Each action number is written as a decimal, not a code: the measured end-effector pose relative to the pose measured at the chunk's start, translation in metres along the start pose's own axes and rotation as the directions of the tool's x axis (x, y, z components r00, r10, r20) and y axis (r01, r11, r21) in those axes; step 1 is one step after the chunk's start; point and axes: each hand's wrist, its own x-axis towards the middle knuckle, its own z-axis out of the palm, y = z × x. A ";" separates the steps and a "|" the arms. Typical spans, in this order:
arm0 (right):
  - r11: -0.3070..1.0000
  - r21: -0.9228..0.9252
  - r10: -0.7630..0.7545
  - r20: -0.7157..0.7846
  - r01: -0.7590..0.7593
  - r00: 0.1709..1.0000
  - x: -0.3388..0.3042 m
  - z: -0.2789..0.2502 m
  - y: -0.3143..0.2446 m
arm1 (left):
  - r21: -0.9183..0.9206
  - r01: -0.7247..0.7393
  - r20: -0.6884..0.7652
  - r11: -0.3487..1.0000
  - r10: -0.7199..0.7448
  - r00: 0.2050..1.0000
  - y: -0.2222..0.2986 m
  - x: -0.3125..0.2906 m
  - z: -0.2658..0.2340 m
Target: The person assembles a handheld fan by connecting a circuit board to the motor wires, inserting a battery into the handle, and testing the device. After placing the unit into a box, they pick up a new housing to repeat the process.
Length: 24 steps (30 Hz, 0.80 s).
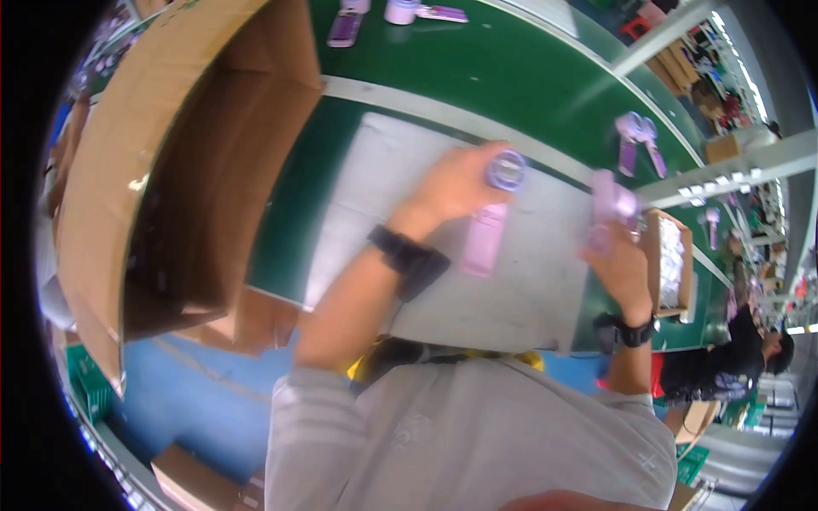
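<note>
My left hand (456, 183) is closed around the round head of a light purple handheld fan (484, 243). The fan's flat handle points toward me over the pale mat (426, 307). Farther right, my right hand (620, 264) grips a second purple handheld fan (604, 192), blurred by motion, near the mat's right edge. My fingers cover part of this fan, and its lower end is hidden. Both wrists wear dark bands.
A large open cardboard box (196, 187) stands at the left. An open carton of white pieces (671, 260) sits beside my right hand. More purple fans (629, 145) lie across the green belt (477, 77). A grey post (741, 166) rises at right; a person (724, 362) is beyond.
</note>
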 end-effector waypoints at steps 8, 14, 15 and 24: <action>1.000 0.021 0.010 0.135 -0.013 0.991 0.001 -0.016 0.013 | -0.011 -0.027 0.026 1.000 0.027 0.999 0.002 0.004 0.004; 0.979 0.138 -0.144 -0.063 0.151 0.988 0.004 -0.038 -0.009 | 0.062 -0.079 -0.003 0.995 0.079 0.997 0.004 0.006 -0.003; 0.966 0.203 -0.138 -0.115 0.159 0.984 0.004 -0.038 -0.022 | 0.075 -0.058 0.000 0.995 0.058 0.998 0.007 0.005 -0.006; 0.537 0.814 -0.330 -0.037 0.220 0.943 0.048 0.067 -0.063 | 0.368 0.327 -0.854 0.870 0.177 0.490 -0.045 -0.033 -0.128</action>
